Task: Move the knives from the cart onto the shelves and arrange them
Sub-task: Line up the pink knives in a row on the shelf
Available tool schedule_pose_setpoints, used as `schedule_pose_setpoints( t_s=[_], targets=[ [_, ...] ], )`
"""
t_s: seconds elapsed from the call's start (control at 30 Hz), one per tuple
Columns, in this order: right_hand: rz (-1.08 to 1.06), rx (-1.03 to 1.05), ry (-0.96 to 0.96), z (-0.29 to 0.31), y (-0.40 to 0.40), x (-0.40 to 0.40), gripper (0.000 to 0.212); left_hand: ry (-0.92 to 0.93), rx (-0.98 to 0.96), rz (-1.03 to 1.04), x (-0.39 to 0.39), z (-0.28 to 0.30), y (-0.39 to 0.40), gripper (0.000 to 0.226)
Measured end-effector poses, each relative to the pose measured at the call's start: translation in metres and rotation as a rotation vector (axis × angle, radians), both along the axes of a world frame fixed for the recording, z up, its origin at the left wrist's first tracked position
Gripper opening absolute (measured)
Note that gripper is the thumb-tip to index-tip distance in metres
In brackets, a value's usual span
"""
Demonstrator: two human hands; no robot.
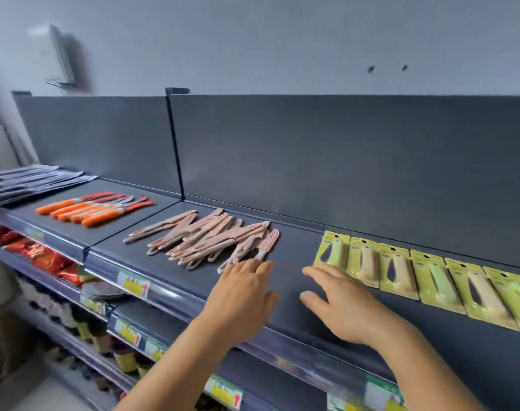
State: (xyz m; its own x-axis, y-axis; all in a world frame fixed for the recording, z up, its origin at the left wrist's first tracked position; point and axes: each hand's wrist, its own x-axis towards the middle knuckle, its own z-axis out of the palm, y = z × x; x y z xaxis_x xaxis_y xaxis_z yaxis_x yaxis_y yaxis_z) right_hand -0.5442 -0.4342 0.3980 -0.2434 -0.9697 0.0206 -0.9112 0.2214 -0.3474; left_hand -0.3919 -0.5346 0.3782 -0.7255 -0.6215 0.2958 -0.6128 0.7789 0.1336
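Observation:
On the dark top shelf [294,280] lies a loose heap of pink sheathed knives [205,238]. Left of it is a group of orange-handled knives [95,207]. To the right runs a row of knives in yellow-green card packs [425,277]. My left hand [244,298] lies flat with straight fingers, its fingertips at the near end of the rightmost pink knife [263,252]. My right hand [341,301] is spread over the bare shelf, fingertips at the front of the leftmost green pack [331,247]. Neither hand holds anything.
Dark packaged knives [30,182] lie at the shelf's far left. Lower shelves hold red packets [42,256] and bottles, with yellow price tags [132,283] on the rails. A dark back panel [341,161] rises behind the shelf. The cart is out of view.

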Motion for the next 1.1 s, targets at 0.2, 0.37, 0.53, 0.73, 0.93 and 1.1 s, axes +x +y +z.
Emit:
schedule_pose_setpoints(
  t_s=[0.2, 0.37, 0.53, 0.73, 0.93, 1.1],
  targets=[
    [0.168, 0.02, 0.008, 0.006, -0.08, 0.054, 0.054, 0.041, 0.008, 0.147, 0.062, 0.001, -0.064, 0.049],
    [0.285, 0.016, 0.029, 0.001, -0.148, 0.079, 0.063, 0.029, 0.035, 0.256, 0.091, -0.012, -0.124, 0.051],
    [0.34, 0.057, 0.114, -0.005, -0.216, 0.092, 0.067, 0.013, 0.082, 0.362, 0.109, -0.018, -0.182, 0.056],
    [0.386, 0.131, 0.111, -0.012, -0.281, 0.109, 0.069, -0.081, 0.116, 0.414, 0.122, -0.021, -0.24, 0.056],
    [0.437, 0.192, 0.151, -0.024, -0.315, 0.123, 0.069, -0.111, 0.179, 0.321, 0.125, -0.02, -0.266, 0.047],
    [0.387, 0.183, 0.145, -0.027, -0.328, 0.124, 0.061, -0.055, 0.214, 0.175, 0.13, -0.021, -0.285, 0.043]
  ],
)
